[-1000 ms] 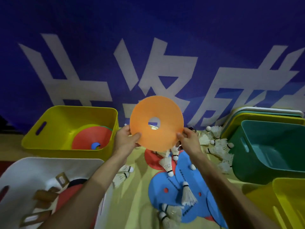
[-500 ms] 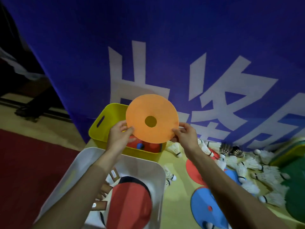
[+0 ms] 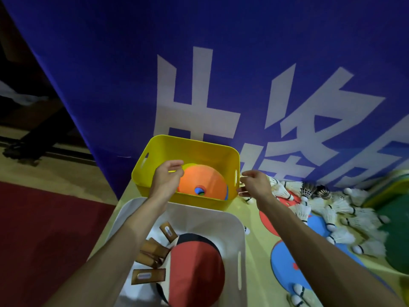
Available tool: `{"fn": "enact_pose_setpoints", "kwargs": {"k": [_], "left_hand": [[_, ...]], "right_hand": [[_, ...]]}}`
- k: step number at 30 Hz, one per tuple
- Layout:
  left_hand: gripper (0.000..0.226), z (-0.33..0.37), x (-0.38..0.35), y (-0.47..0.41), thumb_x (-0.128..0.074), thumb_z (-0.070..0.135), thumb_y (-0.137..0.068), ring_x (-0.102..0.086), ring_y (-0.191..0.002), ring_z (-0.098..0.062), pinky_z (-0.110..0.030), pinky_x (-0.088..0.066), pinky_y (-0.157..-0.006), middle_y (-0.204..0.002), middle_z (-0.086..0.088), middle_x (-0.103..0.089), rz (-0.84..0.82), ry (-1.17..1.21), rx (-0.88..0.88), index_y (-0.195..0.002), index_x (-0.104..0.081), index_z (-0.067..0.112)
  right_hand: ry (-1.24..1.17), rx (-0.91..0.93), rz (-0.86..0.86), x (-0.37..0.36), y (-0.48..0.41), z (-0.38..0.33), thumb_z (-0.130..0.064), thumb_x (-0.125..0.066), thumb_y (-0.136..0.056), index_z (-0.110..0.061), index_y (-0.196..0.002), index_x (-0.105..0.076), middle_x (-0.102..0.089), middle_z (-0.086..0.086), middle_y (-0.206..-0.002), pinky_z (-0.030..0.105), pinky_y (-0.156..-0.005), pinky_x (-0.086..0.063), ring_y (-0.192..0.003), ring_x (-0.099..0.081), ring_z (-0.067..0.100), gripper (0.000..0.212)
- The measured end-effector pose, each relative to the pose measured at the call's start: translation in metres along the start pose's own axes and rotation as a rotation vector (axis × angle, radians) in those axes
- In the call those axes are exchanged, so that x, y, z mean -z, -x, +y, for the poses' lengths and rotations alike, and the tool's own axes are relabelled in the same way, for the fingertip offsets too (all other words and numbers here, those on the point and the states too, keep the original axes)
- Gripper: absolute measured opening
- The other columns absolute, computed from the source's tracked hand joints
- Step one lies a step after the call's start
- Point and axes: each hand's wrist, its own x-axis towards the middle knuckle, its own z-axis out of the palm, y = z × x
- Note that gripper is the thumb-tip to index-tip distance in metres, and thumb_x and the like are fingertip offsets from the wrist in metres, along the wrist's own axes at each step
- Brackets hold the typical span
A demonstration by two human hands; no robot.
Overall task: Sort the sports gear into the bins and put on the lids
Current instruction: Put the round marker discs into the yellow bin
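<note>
An orange disc cone lies tilted inside the yellow bin, on top of other discs. My left hand hovers over the bin's near left side, fingers loosely curled, holding nothing. My right hand is just outside the bin's right wall, fingers relaxed and empty. In front of the yellow bin, a white bin holds table tennis paddles. Blue and red flat discs and several white shuttlecocks lie on the yellow floor mat to the right.
A blue banner with white characters hangs right behind the bins. A green bin sits at the right edge, with a stack of lids behind it. Red flooring lies to the left.
Both hands let go of the orange disc, which now lies in the yellow bin. The hands have spread apart, and my view has turned further left.
</note>
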Motion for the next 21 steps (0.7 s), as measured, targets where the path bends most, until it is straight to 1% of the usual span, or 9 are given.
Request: {"fn": "enact_pose_setpoints", "kwargs": {"k": [2, 5, 7, 8, 11, 13, 16, 19, 21], "left_hand": [[0.019, 0.000, -0.008, 0.005, -0.055, 0.011, -0.092, -0.066, -0.095, -0.018, -0.037, -0.053, -0.090, -0.104, -0.001, -0.068, -0.071, 0.030, -0.016, -0.101, -0.065, 0.024], [0.023, 0.001, -0.022, 0.017, -0.051, 0.004, -0.090, -0.069, -0.088, -0.019, -0.026, -0.054, -0.077, -0.100, -0.006, -0.070, -0.179, 0.083, -0.031, -0.100, -0.066, 0.018], [0.023, 0.002, -0.032, 0.025, -0.050, 0.001, -0.089, -0.069, -0.084, -0.022, -0.021, -0.053, -0.070, -0.098, -0.009, -0.070, -0.231, 0.122, -0.032, -0.098, -0.066, 0.015], [0.024, 0.002, -0.036, 0.029, -0.049, 0.000, -0.089, -0.068, -0.081, -0.021, -0.021, -0.053, -0.068, -0.096, -0.009, -0.070, -0.251, 0.136, -0.036, -0.095, -0.066, 0.016], [0.025, 0.001, -0.053, 0.041, -0.049, 0.000, -0.090, -0.067, -0.074, -0.018, -0.025, -0.052, -0.069, -0.091, -0.007, -0.070, -0.296, 0.143, -0.050, -0.090, -0.065, 0.020], [0.025, 0.003, -0.065, 0.049, -0.050, 0.000, -0.091, -0.067, -0.073, -0.016, -0.024, -0.052, -0.068, -0.088, -0.005, -0.070, -0.322, 0.150, -0.054, -0.088, -0.065, 0.020], [0.025, 0.008, -0.085, 0.064, -0.051, 0.000, -0.091, -0.066, -0.071, -0.014, -0.025, -0.052, -0.070, -0.086, -0.005, -0.070, -0.343, 0.145, -0.066, -0.087, -0.065, 0.020], [0.023, 0.013, -0.105, 0.081, -0.050, -0.002, -0.090, -0.066, -0.067, -0.014, -0.020, -0.052, -0.068, -0.080, -0.005, -0.070, -0.361, 0.122, -0.097, -0.089, -0.066, 0.014], [0.020, 0.017, -0.120, 0.092, -0.051, -0.001, -0.090, -0.066, -0.068, -0.015, -0.017, -0.052, -0.068, -0.078, -0.007, -0.070, -0.353, 0.092, -0.121, -0.091, -0.067, 0.010]], "right_hand": [[-0.014, 0.000, -0.006, 0.006, 0.004, 0.004, -0.003, -0.049, -0.092, -0.005, -0.118, -0.056, -0.066, 0.013, -0.099, 0.034, -0.060, -0.056, -0.066, -0.067, 0.024, 0.028], [-0.040, -0.009, -0.012, 0.020, 0.012, 0.012, 0.001, -0.048, -0.091, -0.003, -0.112, -0.057, -0.063, 0.013, -0.090, 0.037, -0.062, -0.056, -0.061, -0.064, 0.023, 0.024], [-0.046, 0.001, -0.027, 0.033, 0.018, 0.019, 0.002, -0.047, -0.091, -0.002, -0.111, -0.057, -0.062, 0.014, -0.092, 0.034, -0.059, -0.054, -0.061, -0.062, 0.023, 0.023], [-0.047, 0.009, -0.032, 0.041, 0.022, 0.022, 0.002, -0.047, -0.092, -0.004, -0.109, -0.058, -0.062, 0.013, -0.091, 0.031, -0.056, -0.053, -0.061, -0.062, 0.021, 0.021], [-0.056, 0.020, -0.030, 0.066, 0.033, 0.033, 0.000, -0.050, -0.093, -0.007, -0.103, -0.060, -0.063, 0.008, -0.085, 0.026, -0.052, -0.051, -0.061, -0.062, 0.018, 0.016], [-0.061, 0.019, -0.021, 0.084, 0.037, 0.042, 0.000, -0.052, -0.093, -0.004, -0.104, -0.062, -0.064, 0.009, -0.086, 0.026, -0.052, -0.050, -0.060, -0.062, 0.019, 0.016], [-0.047, 0.017, -0.028, 0.109, 0.039, 0.056, -0.001, -0.051, -0.094, 0.001, -0.108, -0.061, -0.065, 0.013, -0.089, 0.024, -0.048, -0.050, -0.063, -0.061, 0.021, 0.018], [-0.056, 0.025, -0.052, 0.132, 0.040, 0.068, 0.000, -0.049, -0.094, 0.004, -0.109, -0.059, -0.063, 0.013, -0.087, 0.029, -0.054, -0.051, -0.064, -0.061, 0.020, 0.018], [-0.059, 0.037, -0.077, 0.148, 0.041, 0.076, -0.002, -0.049, -0.095, 0.003, -0.106, -0.060, -0.064, 0.010, -0.085, 0.029, -0.056, -0.051, -0.063, -0.062, 0.017, 0.016]]}}
